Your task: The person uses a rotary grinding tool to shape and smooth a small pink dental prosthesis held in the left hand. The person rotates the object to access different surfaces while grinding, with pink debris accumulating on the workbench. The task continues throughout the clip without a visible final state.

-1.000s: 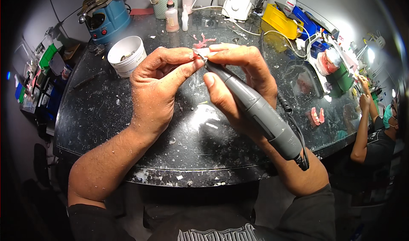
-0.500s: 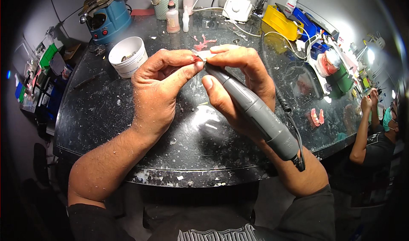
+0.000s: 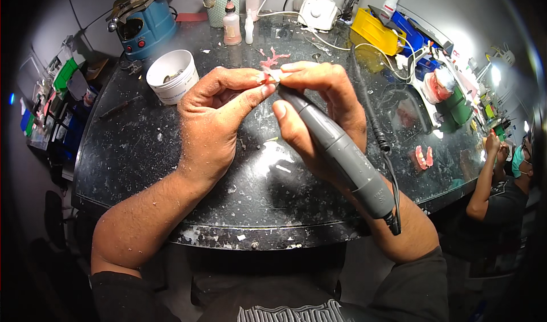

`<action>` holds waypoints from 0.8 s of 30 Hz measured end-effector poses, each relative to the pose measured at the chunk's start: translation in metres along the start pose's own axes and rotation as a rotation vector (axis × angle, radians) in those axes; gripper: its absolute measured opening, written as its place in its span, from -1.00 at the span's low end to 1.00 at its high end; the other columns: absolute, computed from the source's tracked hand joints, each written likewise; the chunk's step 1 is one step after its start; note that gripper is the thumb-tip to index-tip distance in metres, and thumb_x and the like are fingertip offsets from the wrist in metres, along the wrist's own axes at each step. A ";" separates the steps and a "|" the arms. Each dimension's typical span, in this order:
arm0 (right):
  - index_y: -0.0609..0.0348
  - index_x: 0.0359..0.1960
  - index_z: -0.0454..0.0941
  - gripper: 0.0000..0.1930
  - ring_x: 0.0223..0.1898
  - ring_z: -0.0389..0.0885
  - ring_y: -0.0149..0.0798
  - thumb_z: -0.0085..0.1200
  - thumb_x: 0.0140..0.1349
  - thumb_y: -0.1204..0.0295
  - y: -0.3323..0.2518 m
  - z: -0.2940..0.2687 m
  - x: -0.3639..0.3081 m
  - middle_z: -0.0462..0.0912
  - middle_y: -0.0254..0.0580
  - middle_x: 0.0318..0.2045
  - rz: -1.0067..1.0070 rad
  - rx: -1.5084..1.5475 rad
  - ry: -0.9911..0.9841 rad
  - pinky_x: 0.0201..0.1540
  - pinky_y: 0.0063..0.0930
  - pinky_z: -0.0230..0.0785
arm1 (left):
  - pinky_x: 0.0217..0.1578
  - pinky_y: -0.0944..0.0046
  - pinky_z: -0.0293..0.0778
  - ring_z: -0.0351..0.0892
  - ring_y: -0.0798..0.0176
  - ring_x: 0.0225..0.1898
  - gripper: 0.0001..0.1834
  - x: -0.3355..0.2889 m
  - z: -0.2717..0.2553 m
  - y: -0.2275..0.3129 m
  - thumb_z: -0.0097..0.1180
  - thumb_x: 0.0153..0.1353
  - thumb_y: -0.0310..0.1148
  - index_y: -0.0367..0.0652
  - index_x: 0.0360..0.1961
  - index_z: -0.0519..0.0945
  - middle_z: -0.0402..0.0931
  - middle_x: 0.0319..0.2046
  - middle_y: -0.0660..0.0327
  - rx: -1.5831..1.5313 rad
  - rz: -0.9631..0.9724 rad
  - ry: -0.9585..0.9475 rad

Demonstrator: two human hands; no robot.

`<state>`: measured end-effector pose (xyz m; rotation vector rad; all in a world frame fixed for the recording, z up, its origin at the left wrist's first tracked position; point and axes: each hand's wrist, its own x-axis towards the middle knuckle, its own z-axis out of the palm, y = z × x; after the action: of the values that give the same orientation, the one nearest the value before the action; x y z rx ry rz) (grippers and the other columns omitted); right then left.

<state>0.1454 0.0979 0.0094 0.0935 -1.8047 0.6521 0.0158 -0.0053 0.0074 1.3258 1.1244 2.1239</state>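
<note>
We judge the work to be well under way but unfinished: our right hand is wrapped around a grey rotary handpiece, gripped pen-fashion with its nose up at the fingertips, while our left hand has its thumb and forefinger pinched together on a small pink-and-white piece, the other fingers curled in. That piece sits between the two hands, where their fingertips meet, and is not yet set down. Pale specks on our left forearm suggest some material is already off; how much remains we cannot tell, since the fingers cover most of the piece and hide the tool's tip. Around us, the black bench spreads under both hands, littered with flecks. A blue bench machine stands well beyond the left hand, a yellow bin beyond the right. A white tub is just beside the left hand, on its outer side. The coiled black cord runs close outside the right hand and might snag. A pink denture lies apart, right of the right hand, and a branched pink scrap just beyond the fingertips.
</note>
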 end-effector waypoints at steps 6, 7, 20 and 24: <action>0.21 -0.15 0.54 -0.68 -0.24 0.60 -0.22 0.28 0.02 0.59 0.000 0.003 -0.002 0.60 -0.15 -0.26 0.077 0.061 0.086 -0.08 -0.38 0.47 | 0.04 0.33 0.56 0.67 0.33 -0.11 -0.89 0.000 0.002 0.002 0.26 0.21 -0.64 -0.28 -0.24 0.66 0.69 -0.19 0.12 0.017 -0.013 -0.004; 0.21 -0.15 0.53 -0.68 -0.25 0.59 -0.23 0.28 0.02 0.59 0.002 0.000 0.000 0.60 -0.16 -0.27 0.020 0.026 0.040 -0.09 -0.39 0.47 | 0.04 0.32 0.55 0.67 0.32 -0.11 -0.89 -0.001 0.001 0.000 0.26 0.21 -0.64 -0.29 -0.24 0.66 0.70 -0.19 0.12 0.021 -0.013 0.000; 0.19 -0.15 0.56 -0.66 -0.14 0.60 -0.15 0.31 -0.02 0.54 -0.002 -0.001 0.000 0.62 -0.18 -0.24 0.060 0.019 0.036 0.03 -0.30 0.45 | 0.04 0.33 0.55 0.66 0.34 -0.12 -0.89 0.000 0.001 0.003 0.27 0.20 -0.64 -0.28 -0.25 0.66 0.68 -0.23 0.16 0.063 -0.009 0.013; 0.19 -0.07 0.55 -0.65 -0.17 0.61 -0.32 0.35 0.10 0.51 -0.008 -0.005 0.006 0.62 -0.21 -0.25 0.116 0.066 0.041 -0.04 -0.46 0.47 | 0.04 0.33 0.55 0.65 0.35 -0.11 -0.90 -0.001 0.001 0.001 0.28 0.19 -0.64 -0.28 -0.26 0.66 0.67 -0.23 0.17 -0.025 -0.018 0.025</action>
<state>0.1507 0.0946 0.0186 0.0191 -1.7593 0.7906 0.0168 -0.0062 0.0080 1.2770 1.1111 2.1402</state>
